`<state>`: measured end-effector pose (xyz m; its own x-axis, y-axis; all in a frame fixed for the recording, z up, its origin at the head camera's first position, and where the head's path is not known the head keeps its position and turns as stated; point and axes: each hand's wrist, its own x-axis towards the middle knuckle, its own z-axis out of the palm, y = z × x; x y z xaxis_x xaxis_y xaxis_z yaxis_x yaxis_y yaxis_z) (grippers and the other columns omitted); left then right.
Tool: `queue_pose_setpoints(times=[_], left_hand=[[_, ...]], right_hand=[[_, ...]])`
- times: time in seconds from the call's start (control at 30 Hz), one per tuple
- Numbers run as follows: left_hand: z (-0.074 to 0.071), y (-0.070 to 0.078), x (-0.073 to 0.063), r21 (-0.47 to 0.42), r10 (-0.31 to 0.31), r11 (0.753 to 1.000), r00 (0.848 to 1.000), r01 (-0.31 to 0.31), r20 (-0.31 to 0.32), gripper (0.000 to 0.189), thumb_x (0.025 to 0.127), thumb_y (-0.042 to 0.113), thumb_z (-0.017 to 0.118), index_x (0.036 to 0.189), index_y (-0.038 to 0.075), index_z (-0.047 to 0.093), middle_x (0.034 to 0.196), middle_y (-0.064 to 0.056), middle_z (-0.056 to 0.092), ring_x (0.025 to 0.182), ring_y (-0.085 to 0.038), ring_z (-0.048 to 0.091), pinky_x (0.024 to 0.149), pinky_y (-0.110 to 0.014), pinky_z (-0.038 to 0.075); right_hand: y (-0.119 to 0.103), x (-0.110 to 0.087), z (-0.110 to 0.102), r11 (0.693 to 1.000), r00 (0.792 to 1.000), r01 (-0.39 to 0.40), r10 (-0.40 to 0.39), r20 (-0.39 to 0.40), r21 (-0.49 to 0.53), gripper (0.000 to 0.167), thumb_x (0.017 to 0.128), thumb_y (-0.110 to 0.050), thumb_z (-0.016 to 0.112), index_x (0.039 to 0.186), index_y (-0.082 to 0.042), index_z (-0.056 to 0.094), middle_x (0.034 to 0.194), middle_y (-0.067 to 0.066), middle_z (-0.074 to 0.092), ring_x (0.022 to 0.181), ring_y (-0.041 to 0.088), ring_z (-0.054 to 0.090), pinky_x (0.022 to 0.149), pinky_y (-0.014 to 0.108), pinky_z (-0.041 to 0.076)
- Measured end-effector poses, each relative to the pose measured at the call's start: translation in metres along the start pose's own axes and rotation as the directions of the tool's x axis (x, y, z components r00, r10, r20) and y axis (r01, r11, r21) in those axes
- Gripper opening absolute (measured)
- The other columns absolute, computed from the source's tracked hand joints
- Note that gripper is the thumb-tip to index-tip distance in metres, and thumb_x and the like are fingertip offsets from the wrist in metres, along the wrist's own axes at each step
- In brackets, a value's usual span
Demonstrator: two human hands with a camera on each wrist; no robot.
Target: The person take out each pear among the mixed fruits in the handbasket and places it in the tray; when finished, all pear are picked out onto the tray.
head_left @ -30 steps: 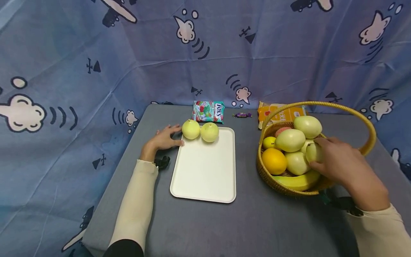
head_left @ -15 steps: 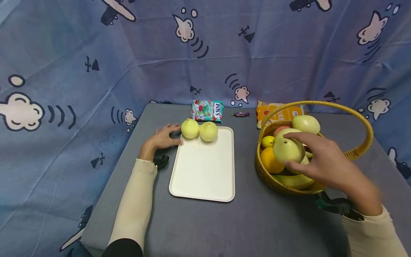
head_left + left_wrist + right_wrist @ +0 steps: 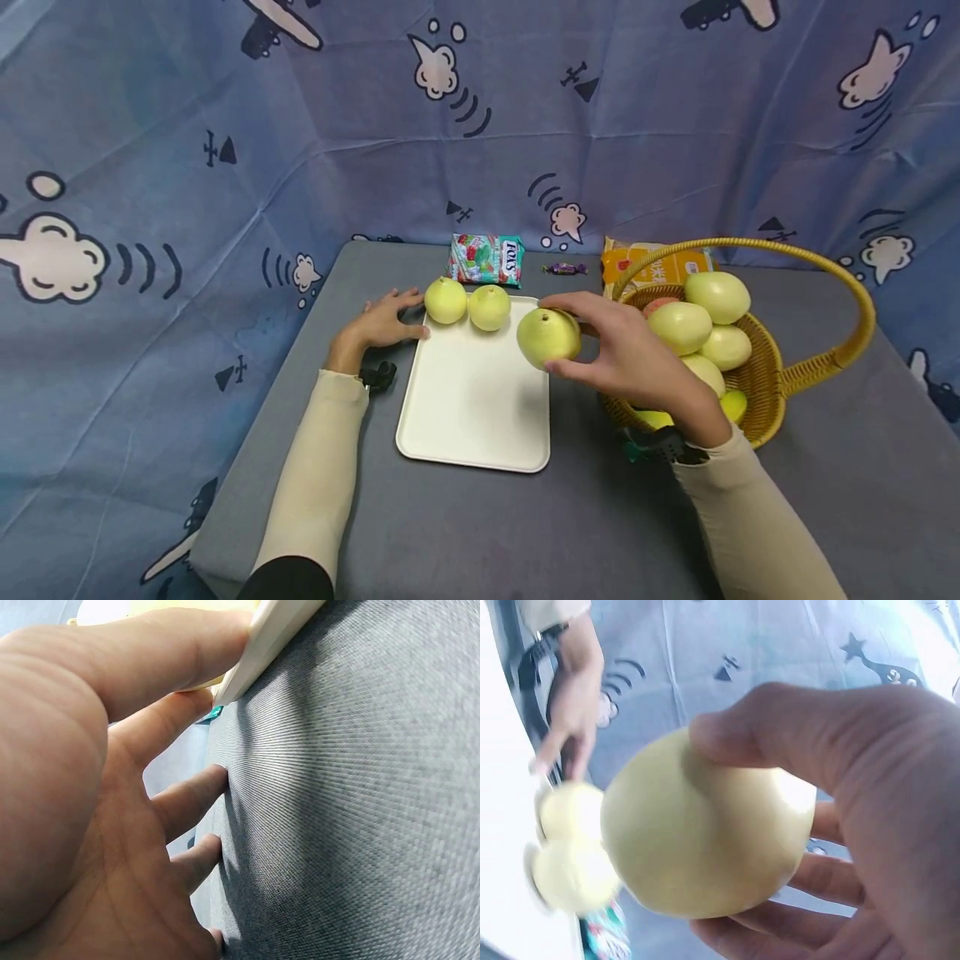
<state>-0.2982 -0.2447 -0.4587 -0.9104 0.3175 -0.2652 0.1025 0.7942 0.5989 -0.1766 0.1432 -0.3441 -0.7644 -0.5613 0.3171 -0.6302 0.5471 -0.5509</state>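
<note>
My right hand (image 3: 633, 350) grips a round yellow-green pear (image 3: 548, 337) between thumb and fingers, above the right edge of the white tray (image 3: 472, 408). In the right wrist view, the thumb lies across this pear (image 3: 705, 832), with the fingers on its other side. Two similar pears, a left one (image 3: 446, 301) and a right one (image 3: 490, 307), sit side by side at the tray's far end. My left hand (image 3: 384, 322) rests at the tray's far left corner, its fingers spread. The left wrist view shows its thumb (image 3: 180, 649) touching the tray's edge.
A wicker basket (image 3: 768, 392) with a tall handle stands right of the tray, holding several pale green fruits (image 3: 717, 297) and others partly hidden by my right arm. Behind lie a teal candy bag (image 3: 486, 260), a purple wrapped candy (image 3: 565, 268) and an orange packet (image 3: 622, 257).
My right hand has lifted a pear out of the basket and carried it left to the tray's right edge. The left hand and the two pears on the tray have stayed put.
</note>
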Motion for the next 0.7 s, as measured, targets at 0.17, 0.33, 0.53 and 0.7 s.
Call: queue_pose_setpoints(times=[0.17, 0.33, 0.53, 0.7], left_hand=[[0.001, -0.003, 0.002, 0.011, 0.012, 1.000, 1.000, -0.012, -0.009, 0.083, 0.102, 0.038, 0.078, 0.171, 0.015, 0.040, 0.183, -0.013, 0.022, 0.172, -0.042, 0.003, 0.130, -0.077, -0.009], [0.001, -0.004, 0.003, 0.005, 0.025, 1.000, 1.000, -0.025, -0.013, 0.082, 0.101, 0.036, 0.079, 0.171, 0.016, 0.041, 0.183, -0.013, 0.023, 0.172, -0.043, 0.004, 0.130, -0.077, -0.009], [0.001, -0.003, 0.000, -0.003, 0.025, 1.000, 1.000, -0.025, -0.018, 0.082, 0.101, 0.037, 0.078, 0.171, 0.015, 0.041, 0.183, -0.013, 0.023, 0.172, -0.043, 0.004, 0.131, -0.077, -0.009], [0.000, -0.003, 0.000, 0.005, 0.040, 0.999, 0.999, -0.040, -0.016, 0.083, 0.101, 0.038, 0.077, 0.171, 0.014, 0.040, 0.183, -0.015, 0.024, 0.171, -0.045, 0.005, 0.130, -0.078, -0.008]], right_hand=[[-0.003, 0.024, 0.026, 0.998, 1.000, 0.013, -0.013, 0.013, 0.056, 0.069, 0.086, -0.020, 0.095, 0.147, -0.007, 0.066, 0.145, 0.013, 0.070, 0.122, 0.029, 0.071, 0.099, 0.049, 0.065], [-0.003, 0.044, 0.052, 0.992, 1.000, -0.016, 0.014, 0.016, 0.126, 0.070, 0.085, -0.019, 0.095, 0.148, -0.007, 0.065, 0.149, 0.013, 0.067, 0.128, 0.031, 0.069, 0.102, 0.049, 0.063], [0.007, 0.065, 0.085, 0.976, 1.000, -0.026, 0.025, 0.008, 0.216, 0.067, 0.087, -0.016, 0.094, 0.147, -0.008, 0.065, 0.150, 0.011, 0.065, 0.129, 0.031, 0.067, 0.104, 0.047, 0.062], [0.016, 0.076, 0.114, 0.955, 0.999, -0.043, 0.050, -0.014, 0.295, 0.067, 0.086, -0.013, 0.094, 0.146, -0.005, 0.065, 0.148, 0.014, 0.064, 0.129, 0.032, 0.066, 0.105, 0.045, 0.063]])
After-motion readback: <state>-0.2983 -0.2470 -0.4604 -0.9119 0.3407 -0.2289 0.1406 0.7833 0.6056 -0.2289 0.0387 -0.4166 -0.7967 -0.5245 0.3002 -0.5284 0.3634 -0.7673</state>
